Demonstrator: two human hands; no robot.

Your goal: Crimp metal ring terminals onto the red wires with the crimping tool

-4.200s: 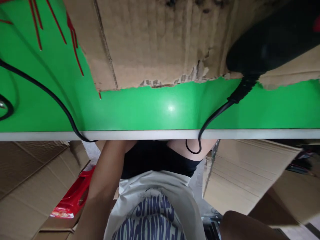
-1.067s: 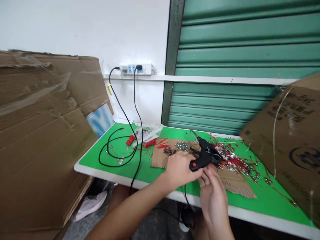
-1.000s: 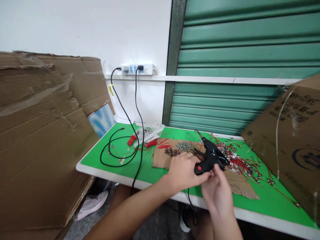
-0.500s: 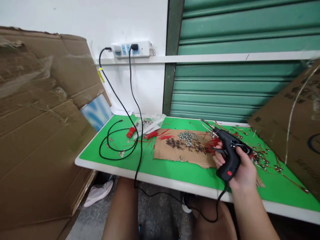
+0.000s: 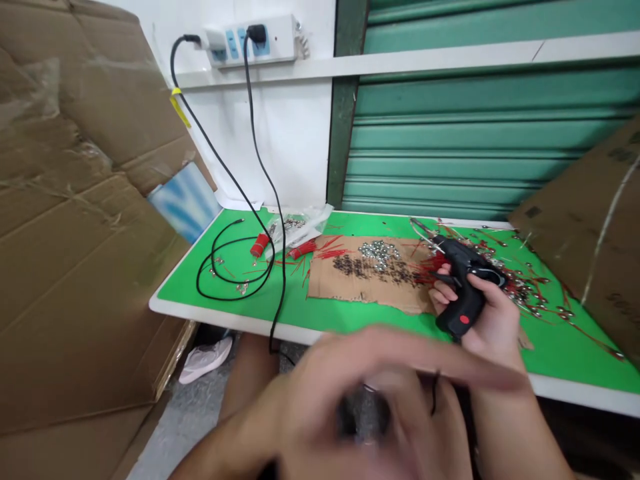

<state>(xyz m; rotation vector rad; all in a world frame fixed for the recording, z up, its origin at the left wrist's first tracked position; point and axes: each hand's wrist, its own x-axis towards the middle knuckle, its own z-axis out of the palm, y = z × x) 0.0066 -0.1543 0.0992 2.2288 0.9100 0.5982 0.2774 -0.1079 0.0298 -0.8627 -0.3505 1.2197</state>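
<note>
My right hand (image 5: 493,313) is wrapped round the grip of a black glue gun (image 5: 465,293) with a red button, its nozzle pointing up and left over the table. My left hand (image 5: 370,387) is close to the camera and smeared by motion, in front of my right forearm; what it holds, if anything, cannot be made out. Beyond the hands lies a piece of cardboard (image 5: 330,283) with dark burn-like marks. Small shiny metal balls (image 5: 379,252) are heaped on it, beside red wires (image 5: 427,273). More balls on red wires (image 5: 537,293) are scattered right of the gun.
On the green table (image 5: 295,317) are a coiled black cable (image 5: 200,280), a red bundle (image 5: 259,245) and a clear plastic bag (image 5: 305,223). Cables rise to a power strip (image 5: 280,37). Large cardboard sheets stand left (image 5: 75,267) and right (image 5: 590,200).
My left hand has come into view from below, blurred. The camera view has shifted, so the table and power strip appear higher. My right hand still holds the glue gun.
</note>
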